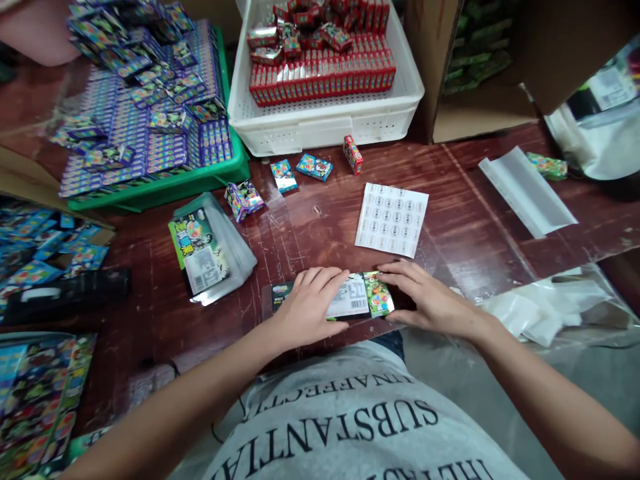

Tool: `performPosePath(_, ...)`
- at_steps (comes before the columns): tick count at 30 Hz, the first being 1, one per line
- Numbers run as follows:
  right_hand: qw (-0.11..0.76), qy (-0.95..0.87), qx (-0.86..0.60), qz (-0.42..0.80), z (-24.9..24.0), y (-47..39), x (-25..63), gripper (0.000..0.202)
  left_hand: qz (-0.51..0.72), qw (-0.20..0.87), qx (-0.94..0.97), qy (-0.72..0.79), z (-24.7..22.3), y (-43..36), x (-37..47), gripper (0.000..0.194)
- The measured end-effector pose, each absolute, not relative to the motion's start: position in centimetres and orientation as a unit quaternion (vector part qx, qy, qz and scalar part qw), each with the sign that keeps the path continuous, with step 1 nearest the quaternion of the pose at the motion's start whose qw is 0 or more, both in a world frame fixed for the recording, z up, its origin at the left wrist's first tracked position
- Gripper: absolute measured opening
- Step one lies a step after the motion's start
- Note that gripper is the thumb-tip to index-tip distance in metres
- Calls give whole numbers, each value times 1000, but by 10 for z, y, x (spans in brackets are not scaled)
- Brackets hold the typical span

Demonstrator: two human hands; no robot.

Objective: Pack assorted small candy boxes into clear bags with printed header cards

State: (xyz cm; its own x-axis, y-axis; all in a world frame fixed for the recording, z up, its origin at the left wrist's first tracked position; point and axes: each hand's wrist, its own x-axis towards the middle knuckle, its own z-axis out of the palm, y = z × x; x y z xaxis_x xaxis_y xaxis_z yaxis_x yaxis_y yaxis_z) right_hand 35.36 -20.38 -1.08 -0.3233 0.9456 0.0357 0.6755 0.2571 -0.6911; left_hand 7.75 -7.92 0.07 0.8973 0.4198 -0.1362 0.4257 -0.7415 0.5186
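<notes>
In front of my body, a clear plastic packet with a black and white printed label lies at the table's near edge. My left hand lies across its left part, thumb and fingers gripping it from both long sides. At the packet's right end is a small green printed box; it looks partly inside the packet, though I cannot tell how far. My right hand has its thumb and fingers around that end of the box. Just beyond sits a white sheet of round stickers. A stack of similar clear packets is to the left.
Purple boxes fill a green tray at back left. Red boxes sit in a white basket. Two blue boxes, a purple box and a red box lie loose. An open carton and a translucent sleeve are right.
</notes>
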Motion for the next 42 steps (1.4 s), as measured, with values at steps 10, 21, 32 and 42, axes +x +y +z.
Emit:
performPosePath(10,243,-779,-487,313,-2,-160,356,69,27,289,923,254,11,-64,69,88)
performPosePath(21,460,-545,-558,423,1,-135,294,54,200,349,776,486,20,-71,77,108)
performPosePath(32,409,-520,-538,523,-2,-103,260,28,248,670,586,381,9,-36,32,29)
performPosePath(42,461,-476,-559,499,-2,-97,231,32,282,615,600,427,4,-18,16,15)
